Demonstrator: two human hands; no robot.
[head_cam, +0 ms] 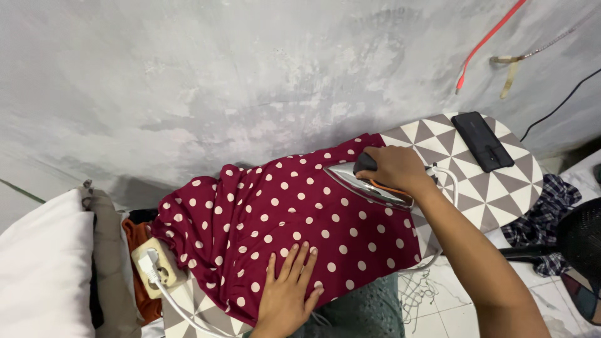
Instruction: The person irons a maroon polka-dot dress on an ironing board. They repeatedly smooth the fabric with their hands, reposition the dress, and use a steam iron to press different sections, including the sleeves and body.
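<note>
A dark red cloth with white dots (294, 219) lies spread over an ironing board (476, 188) with a grey and white triangle pattern. My right hand (394, 169) grips the dark handle of a silver iron (366, 184), which rests flat on the cloth near its far right side, tip pointing left. My left hand (288, 291) lies flat on the near edge of the cloth, fingers spread, holding nothing.
A black phone (483, 141) lies on the board's right end. A socket block with a white plug and cable (156, 269) sits at the left. A white pillow (44, 269) is far left, checked clothes (541, 216) on the tiled floor right. A grey wall stands behind.
</note>
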